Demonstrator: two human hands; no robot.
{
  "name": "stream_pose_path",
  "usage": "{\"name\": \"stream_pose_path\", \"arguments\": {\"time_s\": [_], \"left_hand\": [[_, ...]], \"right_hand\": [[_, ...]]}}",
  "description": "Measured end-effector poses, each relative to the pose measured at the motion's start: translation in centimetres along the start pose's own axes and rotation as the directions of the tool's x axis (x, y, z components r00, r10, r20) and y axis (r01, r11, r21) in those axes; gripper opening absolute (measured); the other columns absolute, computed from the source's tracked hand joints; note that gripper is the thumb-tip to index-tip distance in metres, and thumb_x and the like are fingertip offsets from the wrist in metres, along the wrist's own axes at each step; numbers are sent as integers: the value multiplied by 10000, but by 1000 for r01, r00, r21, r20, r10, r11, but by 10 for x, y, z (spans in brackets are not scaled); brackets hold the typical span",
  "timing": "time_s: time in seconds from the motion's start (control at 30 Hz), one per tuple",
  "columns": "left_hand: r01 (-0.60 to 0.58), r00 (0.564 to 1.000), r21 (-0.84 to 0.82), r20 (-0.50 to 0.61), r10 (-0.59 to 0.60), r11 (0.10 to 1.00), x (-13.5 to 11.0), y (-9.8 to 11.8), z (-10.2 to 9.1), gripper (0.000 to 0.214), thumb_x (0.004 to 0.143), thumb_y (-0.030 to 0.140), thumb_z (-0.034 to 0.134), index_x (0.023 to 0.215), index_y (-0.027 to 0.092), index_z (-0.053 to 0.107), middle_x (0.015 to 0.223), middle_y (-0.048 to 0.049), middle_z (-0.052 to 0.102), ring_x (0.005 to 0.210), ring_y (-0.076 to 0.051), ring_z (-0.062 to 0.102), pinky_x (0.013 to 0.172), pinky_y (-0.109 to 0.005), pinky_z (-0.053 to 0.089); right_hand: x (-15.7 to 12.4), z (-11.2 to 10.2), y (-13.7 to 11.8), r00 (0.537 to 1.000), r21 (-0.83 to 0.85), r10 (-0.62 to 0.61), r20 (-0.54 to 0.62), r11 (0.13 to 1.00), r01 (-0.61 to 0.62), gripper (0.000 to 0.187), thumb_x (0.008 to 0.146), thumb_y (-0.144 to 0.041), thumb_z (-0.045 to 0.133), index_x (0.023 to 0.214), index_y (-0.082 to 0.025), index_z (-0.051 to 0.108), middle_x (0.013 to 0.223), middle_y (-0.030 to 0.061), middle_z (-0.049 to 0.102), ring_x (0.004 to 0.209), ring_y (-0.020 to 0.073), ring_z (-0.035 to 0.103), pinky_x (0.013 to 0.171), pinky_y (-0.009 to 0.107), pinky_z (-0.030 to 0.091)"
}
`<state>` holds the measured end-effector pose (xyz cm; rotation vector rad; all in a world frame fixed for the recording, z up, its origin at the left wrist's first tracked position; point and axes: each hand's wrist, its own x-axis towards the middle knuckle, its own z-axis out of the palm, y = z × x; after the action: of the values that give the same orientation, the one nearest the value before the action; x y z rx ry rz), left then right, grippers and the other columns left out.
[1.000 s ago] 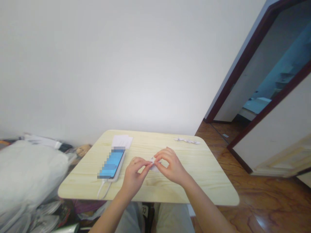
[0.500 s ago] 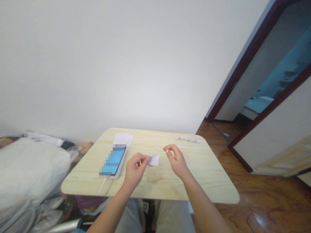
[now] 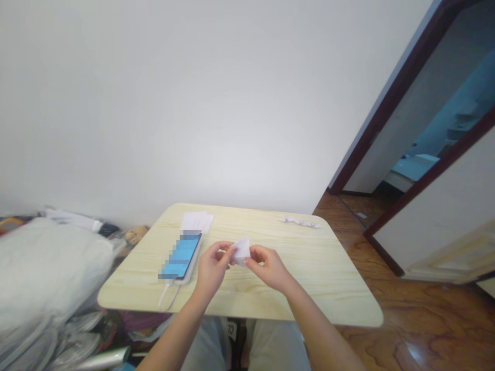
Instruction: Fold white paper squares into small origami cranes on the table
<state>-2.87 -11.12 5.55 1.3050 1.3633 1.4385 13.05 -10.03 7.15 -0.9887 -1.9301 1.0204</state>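
Right hand (image 3: 270,268), off it half a second ago, again pinches the small white folded paper piece (image 3: 242,249) at 4 o'clock, left hand (image 3: 212,268) pinching its 9 o'clock edge, so handling is two-handed again, just above the pale wooden table (image 3: 309,278), 3 o'clock of the blue-screened phone (image 3: 181,256).

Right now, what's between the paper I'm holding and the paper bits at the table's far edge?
Only bare table separates the folded paper from the paper bits, per the head view.
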Motion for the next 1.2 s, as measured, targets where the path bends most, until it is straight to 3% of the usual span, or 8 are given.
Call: {"name": "stream_pose_path", "arguments": {"time_s": [0.17, 0.3, 0.5, 0.83, 0.97, 1.07, 1.13, 1.2], "left_hand": [[-3, 1000, -36, -17, 2, 999, 0, -2, 1, 237, 711, 350, 613, 834, 149, 587, 629, 8, 602, 509, -120, 594, 430, -196, 445], [-72, 996, -58, -59, 69, 996, -2, -8, 2, 217, 709, 331, 619, 836, 159, 580, 687, 4, 589, 606, -139, 617, 497, -223, 496], [-208, 978, 68, 32, 206, 976, -8, -9, 4, 182, 730, 330, 601, 839, 195, 657, 835, -42, 609, 771, -166, 603, 570, -259, 546], [-324, 946, 201, 61, 318, 925, -7, -8, 6, 131, 757, 259, 585, 814, 192, 682, 773, -34, 615, 711, -135, 591, 569, -222, 520], [-332, 943, 240, 84, 321, 912, -8, -5, 4, 130, 771, 254, 566, 779, 190, 678, 748, -33, 619, 692, -132, 586, 547, -206, 500], [-325, 946, 265, 109, 306, 908, -10, -3, 2, 146, 786, 259, 545, 771, 185, 671, 746, -37, 619, 694, -136, 582, 537, -204, 487], [-322, 946, 278, 126, 298, 905, -11, -3, 3, 155, 794, 264, 535, 771, 181, 663, 747, -40, 616, 700, -140, 577, 539, -209, 481], [-328, 944, 288, 141, 299, 900, -12, -3, 3, 159, 800, 270, 528, 766, 178, 654, 747, -41, 612, 703, -141, 571, 548, -217, 476]], "right_hand": [[2, 2, 0, 998, -3, 12, -62, 1000, -12, 144, 790, -236, 512, 749, -160, 627, 701, 5, 615, 644, 123, 545, 581, 218, 421], [4, 5, 9, 996, 96, 88, -32, 992, -84, 149, 783, -250, 519, 795, -143, 622, 704, 12, 617, 617, 121, 542, 549, 215, 422], [3, 5, 10, 995, 104, 92, -36, 991, -88, 149, 756, -240, 560, 836, -141, 639, 736, 28, 636, 666, 139, 565, 591, 233, 436], [2, 3, 2, 1000, 1, 18, -18, 1000, -18, 143, 771, -236, 549, 797, -166, 671, 710, 18, 644, 650, 127, 567, 584, 217, 427], [-5, -3, -3, 997, -13, 73, 33, 997, -73, 193, 810, -277, 500, 892, -188, 651, 687, 2, 643, 533, 102, 550, 497, 202, 411], [-9, -16, -10, 996, -121, 70, -51, 990, -75, 218, 828, -306, 472, 808, -187, 653, 615, -2, 617, 489, 99, 527, 468, 205, 395], [-8, -24, -17, 981, -239, -29, -191, 971, -18, 160, 796, -291, 526, 814, -189, 648, 644, 8, 612, 572, 120, 549, 538, 224, 420], [-5, -30, -22, 967, -330, -142, -212, 942, 66, 169, 753, -242, 579, 909, -204, 633, 769, 28, 621, 731, 150, 570, 665, 261, 442]]}}
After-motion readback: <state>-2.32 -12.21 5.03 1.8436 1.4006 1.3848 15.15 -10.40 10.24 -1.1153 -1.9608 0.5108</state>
